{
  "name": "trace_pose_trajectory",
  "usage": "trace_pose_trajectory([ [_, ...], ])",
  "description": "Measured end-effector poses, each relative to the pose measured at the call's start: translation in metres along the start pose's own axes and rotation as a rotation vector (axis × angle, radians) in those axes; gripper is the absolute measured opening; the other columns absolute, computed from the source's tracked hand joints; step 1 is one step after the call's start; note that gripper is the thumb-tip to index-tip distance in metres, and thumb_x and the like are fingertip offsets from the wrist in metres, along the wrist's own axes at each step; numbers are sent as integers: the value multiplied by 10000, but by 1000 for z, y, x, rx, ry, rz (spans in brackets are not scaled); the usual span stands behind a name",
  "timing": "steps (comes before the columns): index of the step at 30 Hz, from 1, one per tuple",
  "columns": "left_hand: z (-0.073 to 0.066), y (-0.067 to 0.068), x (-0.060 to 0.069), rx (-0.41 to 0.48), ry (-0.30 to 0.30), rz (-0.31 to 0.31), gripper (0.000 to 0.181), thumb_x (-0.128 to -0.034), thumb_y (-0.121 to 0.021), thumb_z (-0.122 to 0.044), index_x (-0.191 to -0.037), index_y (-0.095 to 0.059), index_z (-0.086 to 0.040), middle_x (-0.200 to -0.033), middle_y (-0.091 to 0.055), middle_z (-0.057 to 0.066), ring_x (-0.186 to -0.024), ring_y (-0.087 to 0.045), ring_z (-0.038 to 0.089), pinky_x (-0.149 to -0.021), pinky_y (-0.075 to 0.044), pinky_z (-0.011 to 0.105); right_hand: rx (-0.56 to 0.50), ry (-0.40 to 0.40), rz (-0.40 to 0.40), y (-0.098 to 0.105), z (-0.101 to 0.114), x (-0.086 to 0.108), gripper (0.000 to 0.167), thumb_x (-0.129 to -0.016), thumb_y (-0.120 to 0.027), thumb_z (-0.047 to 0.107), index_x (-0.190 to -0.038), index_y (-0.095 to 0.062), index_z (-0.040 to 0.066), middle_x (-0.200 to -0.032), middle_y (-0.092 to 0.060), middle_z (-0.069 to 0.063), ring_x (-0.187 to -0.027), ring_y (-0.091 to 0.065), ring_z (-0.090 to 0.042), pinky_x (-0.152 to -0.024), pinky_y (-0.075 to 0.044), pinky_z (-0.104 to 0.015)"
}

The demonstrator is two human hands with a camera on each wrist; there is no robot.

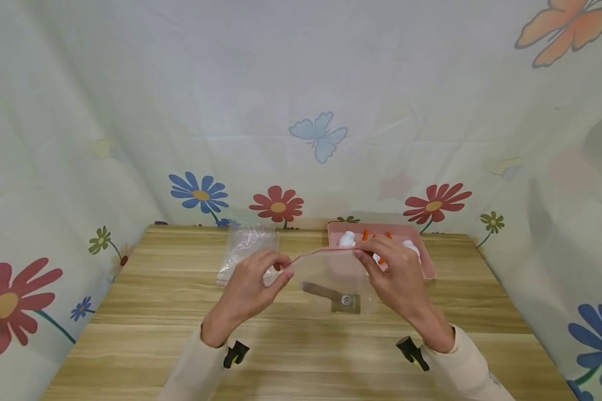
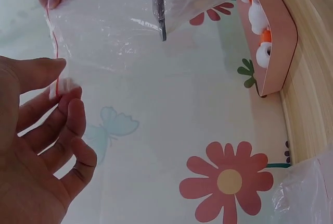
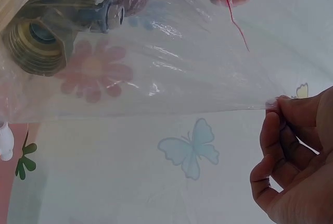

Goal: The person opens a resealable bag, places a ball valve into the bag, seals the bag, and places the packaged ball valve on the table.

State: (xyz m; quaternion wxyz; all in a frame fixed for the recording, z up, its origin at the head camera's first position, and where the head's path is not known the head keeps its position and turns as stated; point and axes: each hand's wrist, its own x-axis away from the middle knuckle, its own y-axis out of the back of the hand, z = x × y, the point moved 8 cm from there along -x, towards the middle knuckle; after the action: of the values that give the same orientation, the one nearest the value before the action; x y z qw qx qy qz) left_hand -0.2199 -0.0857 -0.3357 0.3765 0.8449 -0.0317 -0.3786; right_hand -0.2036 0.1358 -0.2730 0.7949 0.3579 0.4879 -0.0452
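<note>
A clear zip bag point(image 1: 326, 273) with a red seal line hangs between both hands over the table. Its top left corner is pinched by the left hand point(image 1: 246, 287), thumb against fingers. At the other end of the mouth, the right hand point(image 1: 396, 275) pinches the edge between thumb and forefinger. Inside the bag lies a metal valve point(image 1: 346, 302) with a long lever handle point(image 1: 321, 290). Through the plastic in the right wrist view, the valve's threaded round opening point(image 3: 39, 52) shows.
Behind the right hand stands a pink tray point(image 1: 428, 267) holding white and orange pieces. More clear plastic bags point(image 1: 251, 239) lie flat at the back left of the wooden table point(image 1: 145, 295). A flower-printed cloth point(image 1: 231, 111) surrounds the table's back and sides.
</note>
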Motion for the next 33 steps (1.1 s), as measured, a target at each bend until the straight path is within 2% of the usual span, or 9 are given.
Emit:
trace_pose_trajectory([
  [4, -1, -2, -2, 3, 2, -18, 216, -883, -739, -241, -1049, -691, -112, -952, -676, -11, -879, -611, 114, -774, -549, 305, 12, -10, 20, -3, -1, 2, 169, -741, -802, -21, -886, -746, 48, -789, -711, -26, -679, -590, -110, -627, -417, -177],
  [7, -5, -3, -5, 11, -18, -29, 226, -882, -739, -238, -1063, -693, -111, -969, -679, -12, -889, -616, 118, -778, -548, 293, 15, -24, 41, -6, -2, 4, 173, -746, -800, -14, -900, -750, 47, -804, -724, -33, -698, -603, -122, -658, -412, -163],
  [13, -14, -5, -9, 32, -63, -45, 158, -887, -732, -211, -1007, -703, -113, -937, -680, -17, -870, -642, 108, -768, -551, 268, -3, -34, 63, -11, -2, 5, 182, -749, -799, -15, -914, -753, 48, -841, -739, -35, -744, -647, -140, -714, -442, -139],
  [26, -18, -10, -11, 110, -77, -30, 50, -886, -709, -93, -936, -703, -95, -879, -678, -15, -811, -621, 93, -719, -553, 248, -26, -8, 54, -14, 4, 5, 168, -742, -800, -24, -880, -743, 54, -815, -717, -16, -742, -621, -110, -679, -449, -169],
  [33, -17, -9, -10, 121, -52, -32, 39, -898, -695, -90, -937, -697, -85, -883, -674, 4, -797, -610, 95, -699, -543, 217, -28, -1, 52, -14, 5, 5, 143, -763, -791, -9, -881, -740, 54, -822, -716, -14, -754, -632, -114, -671, -479, -198],
])
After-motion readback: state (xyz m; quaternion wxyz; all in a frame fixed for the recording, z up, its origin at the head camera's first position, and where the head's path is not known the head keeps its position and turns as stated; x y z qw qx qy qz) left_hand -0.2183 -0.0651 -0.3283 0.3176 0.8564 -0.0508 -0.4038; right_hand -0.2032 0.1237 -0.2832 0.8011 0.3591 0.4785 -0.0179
